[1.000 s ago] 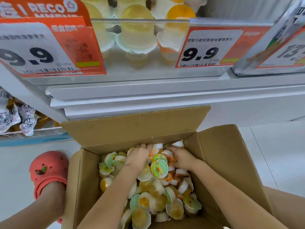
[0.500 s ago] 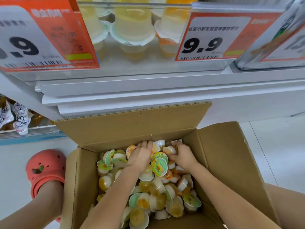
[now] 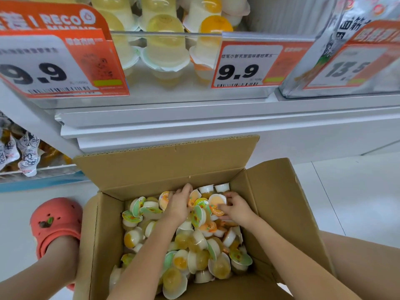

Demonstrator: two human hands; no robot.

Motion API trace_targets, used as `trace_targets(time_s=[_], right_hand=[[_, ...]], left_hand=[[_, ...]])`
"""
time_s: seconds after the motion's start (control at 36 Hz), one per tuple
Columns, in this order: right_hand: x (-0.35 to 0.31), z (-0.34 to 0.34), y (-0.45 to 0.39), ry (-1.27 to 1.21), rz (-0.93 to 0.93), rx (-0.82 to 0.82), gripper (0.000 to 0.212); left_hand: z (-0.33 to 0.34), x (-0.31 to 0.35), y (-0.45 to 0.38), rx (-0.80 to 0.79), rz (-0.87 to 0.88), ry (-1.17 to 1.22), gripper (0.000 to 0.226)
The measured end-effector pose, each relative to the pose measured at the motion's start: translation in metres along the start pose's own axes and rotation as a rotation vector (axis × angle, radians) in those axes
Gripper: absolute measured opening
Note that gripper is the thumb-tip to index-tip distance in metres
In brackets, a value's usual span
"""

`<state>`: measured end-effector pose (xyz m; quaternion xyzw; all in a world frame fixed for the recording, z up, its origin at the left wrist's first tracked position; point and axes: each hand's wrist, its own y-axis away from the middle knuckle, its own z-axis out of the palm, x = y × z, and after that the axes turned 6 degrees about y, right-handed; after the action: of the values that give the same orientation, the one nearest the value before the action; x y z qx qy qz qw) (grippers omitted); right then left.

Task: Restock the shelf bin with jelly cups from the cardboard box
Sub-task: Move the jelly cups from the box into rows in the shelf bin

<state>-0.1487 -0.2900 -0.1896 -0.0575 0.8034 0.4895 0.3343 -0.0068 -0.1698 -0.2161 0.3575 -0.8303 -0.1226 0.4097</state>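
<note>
An open cardboard box [image 3: 279,204] on the floor holds several loose jelly cups [image 3: 194,252], white with yellow or orange centres and printed lids. Both hands are inside it near the far wall. My left hand [image 3: 178,204] lies palm down on the pile, fingers curled over cups. My right hand [image 3: 234,207] curls round jelly cups, with an orange-lidded cup [image 3: 216,201] at its fingertips. Above, the clear shelf bin [image 3: 164,34] holds more jelly cups [image 3: 165,46] behind its front panel.
Orange price tags marked 9.9 [image 3: 240,66] hang on the bin front, and a larger tag [image 3: 43,61] is at left. A silver bag [image 3: 337,50] stands at right. My foot in a red clog [image 3: 56,221] is left of the box. White floor tiles [image 3: 346,202] lie right.
The view shifted slightly. Both hands stayed in the box's far end, and the right hand gathered cups closer, now with an orange-lidded cup at its fingers.
</note>
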Motion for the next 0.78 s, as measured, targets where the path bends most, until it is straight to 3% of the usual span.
trace_targets(time_s=[0.17, 0.33, 0.39, 0.56, 0.67, 0.78], right_hand=[[-0.003, 0.007, 0.001, -0.072, 0.013, 0.015, 0.049], [-0.026, 0.003, 0.018, -0.16, 0.004, -0.015, 0.051], [-0.041, -0.002, 0.03, -0.204, 0.017, -0.061, 0.051], [-0.108, -0.02, 0.092, -0.492, -0.059, -0.295, 0.034], [-0.146, -0.034, 0.139, -0.594, -0.161, -0.401, 0.038], [-0.177, -0.042, 0.186, -0.624, -0.346, -0.519, 0.028]], left_hand=[[-0.001, 0.006, 0.003, -0.026, -0.026, 0.063, 0.037], [-0.027, 0.016, 0.027, 0.068, -0.121, 0.427, 0.056], [-0.048, 0.023, 0.043, 0.019, -0.136, 0.622, 0.059], [-0.127, 0.076, 0.103, -0.233, -0.04, 1.026, 0.042], [-0.173, 0.11, 0.139, -0.208, 0.045, 1.056, 0.043], [-0.203, 0.133, 0.169, 0.002, 0.179, 0.868, 0.043]])
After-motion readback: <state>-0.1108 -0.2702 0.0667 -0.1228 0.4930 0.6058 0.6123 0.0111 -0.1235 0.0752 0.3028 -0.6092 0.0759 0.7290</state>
